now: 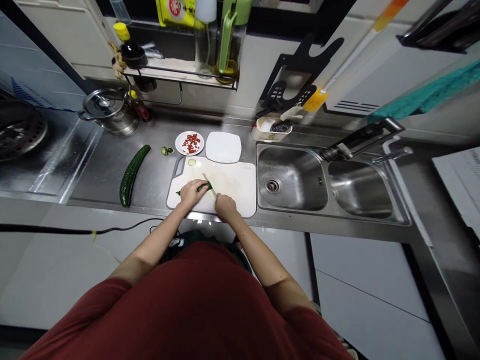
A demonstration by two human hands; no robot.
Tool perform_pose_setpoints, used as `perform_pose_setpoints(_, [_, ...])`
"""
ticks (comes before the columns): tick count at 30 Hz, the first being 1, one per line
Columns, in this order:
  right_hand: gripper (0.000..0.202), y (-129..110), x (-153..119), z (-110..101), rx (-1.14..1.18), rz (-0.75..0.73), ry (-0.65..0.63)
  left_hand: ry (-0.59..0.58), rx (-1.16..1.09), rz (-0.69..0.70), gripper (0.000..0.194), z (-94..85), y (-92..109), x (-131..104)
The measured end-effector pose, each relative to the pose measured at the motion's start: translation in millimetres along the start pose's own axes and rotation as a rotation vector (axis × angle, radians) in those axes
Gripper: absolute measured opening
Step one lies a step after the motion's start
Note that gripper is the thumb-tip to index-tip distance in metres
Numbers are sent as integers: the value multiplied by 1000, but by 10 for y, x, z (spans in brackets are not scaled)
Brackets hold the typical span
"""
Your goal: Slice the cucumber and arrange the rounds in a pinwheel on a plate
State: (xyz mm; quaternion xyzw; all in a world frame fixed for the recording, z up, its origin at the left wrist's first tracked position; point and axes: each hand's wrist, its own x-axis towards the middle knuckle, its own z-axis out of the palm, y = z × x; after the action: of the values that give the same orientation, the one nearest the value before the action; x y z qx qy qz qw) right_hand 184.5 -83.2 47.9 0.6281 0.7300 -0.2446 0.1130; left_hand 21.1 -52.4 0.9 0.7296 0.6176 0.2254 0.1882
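cutting board (pixel 238 190): smooth, plastic-looking | whole cucumber (pixel 132 177): bumpy, glossy | sink (pixel 296 167): shiny metal | pot (pixel 120 125): polished metal

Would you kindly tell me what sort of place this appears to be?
Most likely a kitchen: a double-basin sink, a lidded metal pot and a white cutting board on the steel counter.

left hand (pixel 192 194) pinning some green veg (pixel 204 187) on the board (pixel 237 186), right hand (pixel 225 207) on the knife (pixel 213 191), whole cucumber (pixel 133 175) over left on the desk (pixel 90 175), plate (pixel 179 143) of red bits (pixel 192 143) behind the board
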Motion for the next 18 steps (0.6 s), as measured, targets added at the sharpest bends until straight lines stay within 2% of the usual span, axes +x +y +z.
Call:
perform_pose_setpoints(10, [30, -97, 148, -49, 27, -6, 41, -8, -1, -25, 28, -35, 37, -4])
perform_pose_setpoints(18, [26, 60, -93, 145, 9, 30, 0, -7, -21, -23, 28, -41, 29, -2])
